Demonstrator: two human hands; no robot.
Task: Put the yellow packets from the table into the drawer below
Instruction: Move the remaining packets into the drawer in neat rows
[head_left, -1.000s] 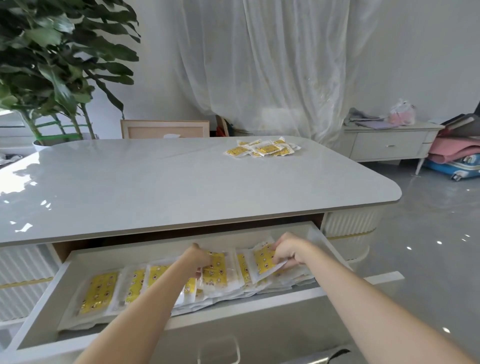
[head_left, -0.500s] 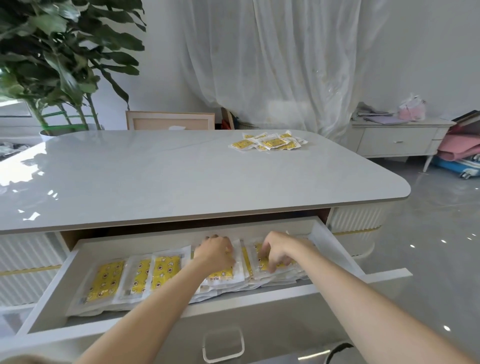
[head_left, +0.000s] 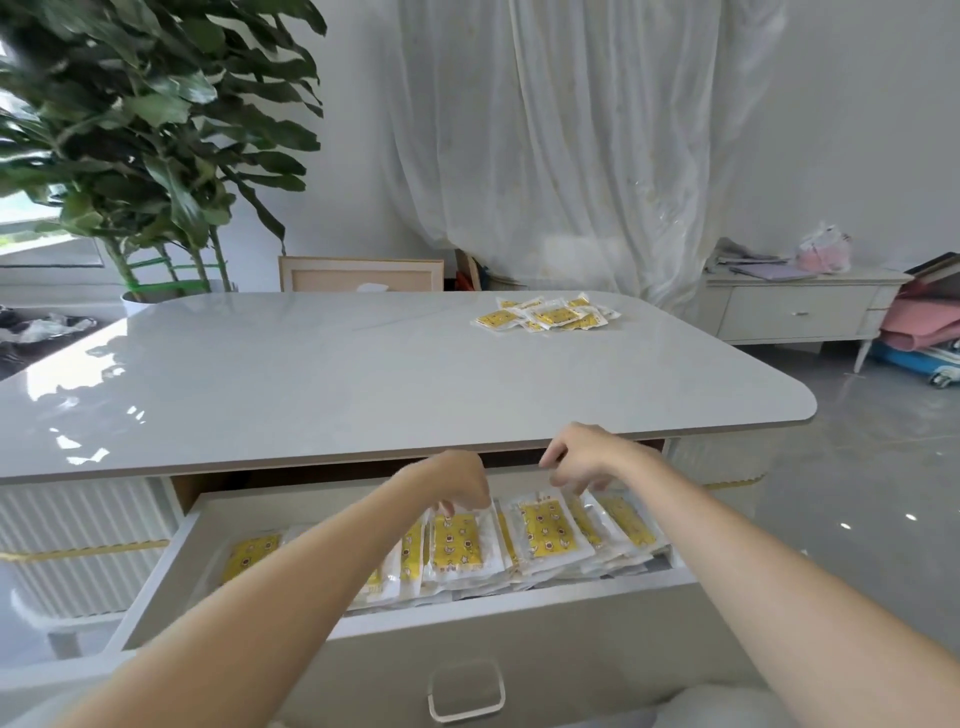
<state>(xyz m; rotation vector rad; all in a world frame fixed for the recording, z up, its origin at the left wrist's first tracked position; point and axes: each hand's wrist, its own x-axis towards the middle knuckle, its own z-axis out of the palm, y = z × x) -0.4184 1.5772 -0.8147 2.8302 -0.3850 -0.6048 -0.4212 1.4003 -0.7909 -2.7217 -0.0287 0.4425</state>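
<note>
One crosswise pile of yellow packets (head_left: 545, 316) sits upper right of centre on the table (head_left: 311, 374), straight beyond the right hand (head_left: 587, 462) (nearer, loosely curled, empty), while left hand (head_left: 460, 480) fingertips touch stowed packets (head_left: 457, 543) in the drawer (head_left: 519, 605), grip unclear.

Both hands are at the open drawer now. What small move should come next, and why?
Probably lift both hands clear of the drawer and reach for the pile of yellow packets on the table, at its far side. The left hand and right hand hang over the row of packets already lying in the drawer, while that pile is not yet moved.
</note>
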